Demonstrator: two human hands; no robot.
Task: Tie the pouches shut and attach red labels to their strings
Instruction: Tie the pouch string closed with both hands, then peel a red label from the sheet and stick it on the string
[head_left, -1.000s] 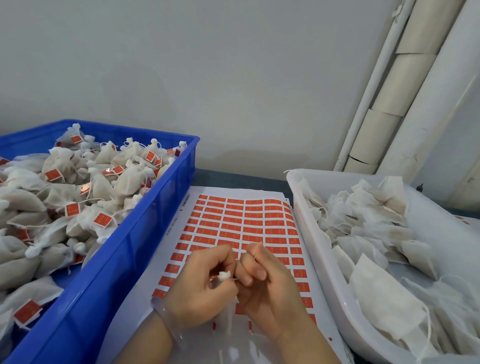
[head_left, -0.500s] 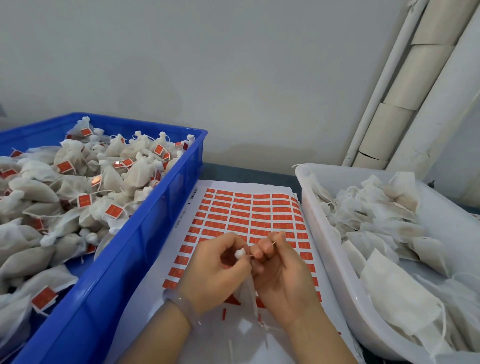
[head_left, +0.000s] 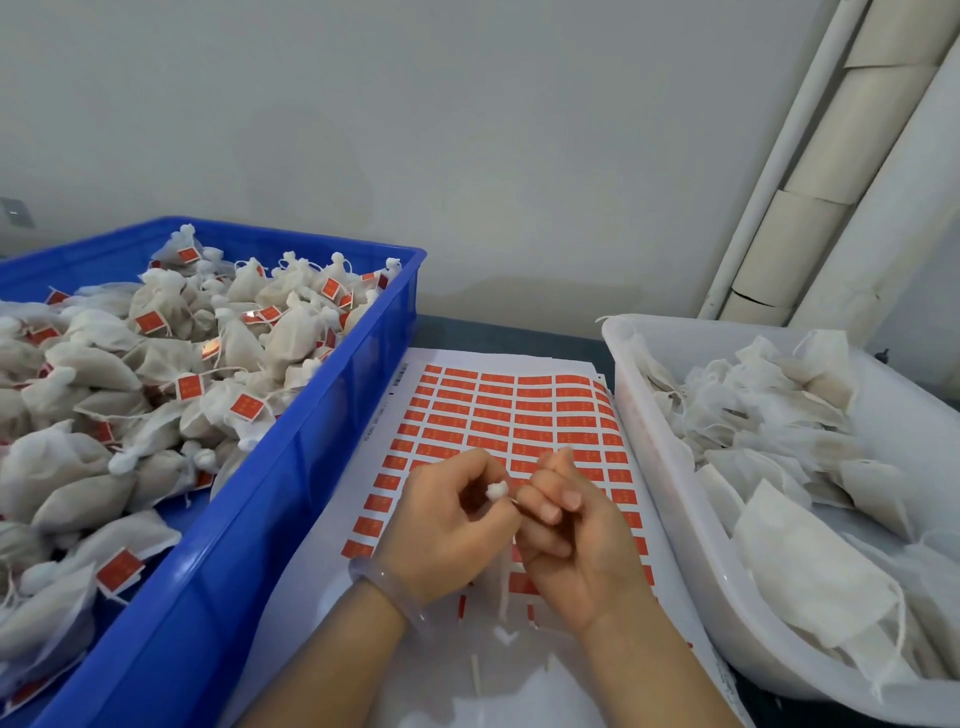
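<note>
Poking out of the left hand (head_left: 447, 525), whose grip is curled round its neck, the pouch (head_left: 497, 490) shows a bunched white top, its body hanging between both hands over the sheet of red labels (head_left: 498, 415). The right hand (head_left: 576, 535) has its grip pinched on the thin string (head_left: 516, 501) just beside that top. Left of the sheet stands a blue crate (head_left: 311, 467) heaped with tied, labelled pouches (head_left: 280, 332); to the right, a white tub (head_left: 670, 519) of loose ones (head_left: 779, 415).
</note>
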